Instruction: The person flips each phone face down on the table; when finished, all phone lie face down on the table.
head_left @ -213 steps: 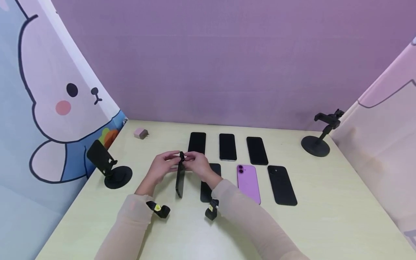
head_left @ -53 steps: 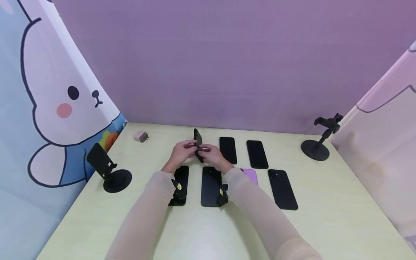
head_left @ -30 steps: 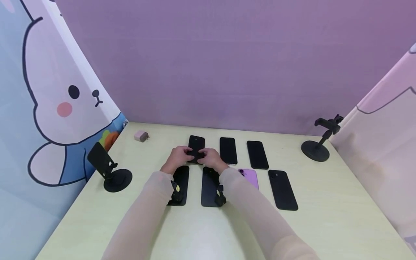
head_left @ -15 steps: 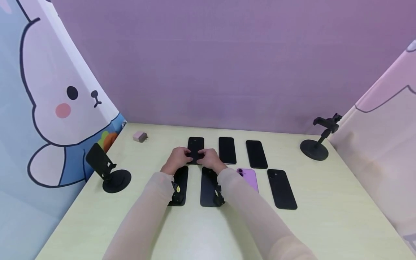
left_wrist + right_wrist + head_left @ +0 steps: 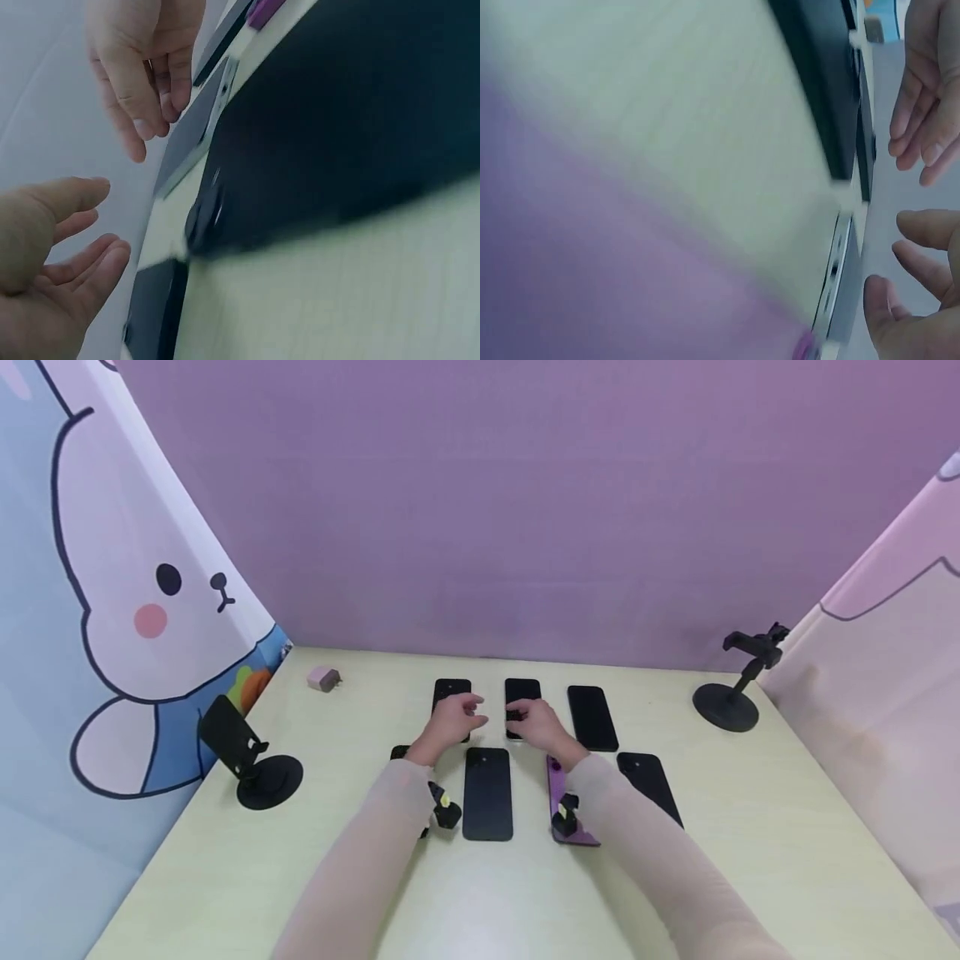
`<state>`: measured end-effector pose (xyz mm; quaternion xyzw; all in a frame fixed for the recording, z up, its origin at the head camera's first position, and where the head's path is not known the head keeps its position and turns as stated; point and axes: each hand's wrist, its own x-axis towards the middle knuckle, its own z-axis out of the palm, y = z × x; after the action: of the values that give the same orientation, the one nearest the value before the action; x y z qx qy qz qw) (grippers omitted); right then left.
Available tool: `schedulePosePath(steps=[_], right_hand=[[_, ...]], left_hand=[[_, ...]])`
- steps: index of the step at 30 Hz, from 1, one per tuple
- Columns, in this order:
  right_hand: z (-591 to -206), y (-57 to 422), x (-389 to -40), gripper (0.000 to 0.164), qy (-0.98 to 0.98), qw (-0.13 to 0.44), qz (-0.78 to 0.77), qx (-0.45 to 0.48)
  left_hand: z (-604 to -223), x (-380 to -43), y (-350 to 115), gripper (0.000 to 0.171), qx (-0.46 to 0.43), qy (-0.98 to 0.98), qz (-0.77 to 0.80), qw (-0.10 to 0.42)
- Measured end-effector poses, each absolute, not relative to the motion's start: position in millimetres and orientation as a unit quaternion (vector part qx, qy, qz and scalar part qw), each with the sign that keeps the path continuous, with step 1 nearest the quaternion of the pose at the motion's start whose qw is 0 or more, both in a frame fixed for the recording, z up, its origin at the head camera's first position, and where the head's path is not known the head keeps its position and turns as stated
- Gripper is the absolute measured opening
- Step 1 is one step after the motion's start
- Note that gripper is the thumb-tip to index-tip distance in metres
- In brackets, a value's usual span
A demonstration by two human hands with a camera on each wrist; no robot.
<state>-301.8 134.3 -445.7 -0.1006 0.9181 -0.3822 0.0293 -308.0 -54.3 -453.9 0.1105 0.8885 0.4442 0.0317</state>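
My left hand (image 5: 453,718) hovers by the right side of the back-left black phone (image 5: 444,691), which lies with its camera side up. My right hand (image 5: 538,725) is over the back-middle phone (image 5: 522,690), whose dark screen faces up. Both hands have parted fingers and hold nothing, as the left wrist view also shows of the left hand (image 5: 52,262) and right hand (image 5: 146,75). In the right wrist view the silver-edged phone (image 5: 840,277) lies beside my right fingers. A dark phone (image 5: 487,797) lies camera side up between my forearms.
A black phone (image 5: 592,718) lies screen up at back right. My right sleeve partly covers a purple phone (image 5: 556,785) and a black phone (image 5: 651,781); my left covers most of another phone (image 5: 400,751). Black stands (image 5: 270,781) (image 5: 726,706) and a pink charger plug (image 5: 323,678) flank them.
The front-left phone, held upright earlier, was laid down. Then both hands turned the back-left phone from screen up to camera side up, let go, and moved right toward the back-middle phone.
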Motion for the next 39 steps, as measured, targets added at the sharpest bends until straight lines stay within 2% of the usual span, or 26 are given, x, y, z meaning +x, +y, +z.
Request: schedulePosePath(steps=[5, 13, 20, 39], right_hand=[[-446.6, 156.3, -302.4, 0.040, 0.929, 0.022, -0.363, -0.065], [-443.8, 162.6, -300.1, 0.050, 0.937, 0.070, -0.343, -0.021], [-443.8, 163.5, -302.6, 0.049, 0.927, 0.086, -0.364, 0.004], [-447.2, 166.2, -306.3, 0.039, 0.918, 0.069, -0.388, 0.033]], left_hand=[[-459.4, -309.6, -25.6, 0.039, 0.119, 0.888, 0.443, 0.039], [-465.1, -308.4, 5.2, 0.040, 0.127, 0.897, 0.421, 0.035], [-468.2, -311.5, 5.4, 0.038, 0.118, 0.896, 0.426, 0.039], [-469.8, -315.7, 4.7, 0.034, 0.144, 0.905, 0.399, 0.038]])
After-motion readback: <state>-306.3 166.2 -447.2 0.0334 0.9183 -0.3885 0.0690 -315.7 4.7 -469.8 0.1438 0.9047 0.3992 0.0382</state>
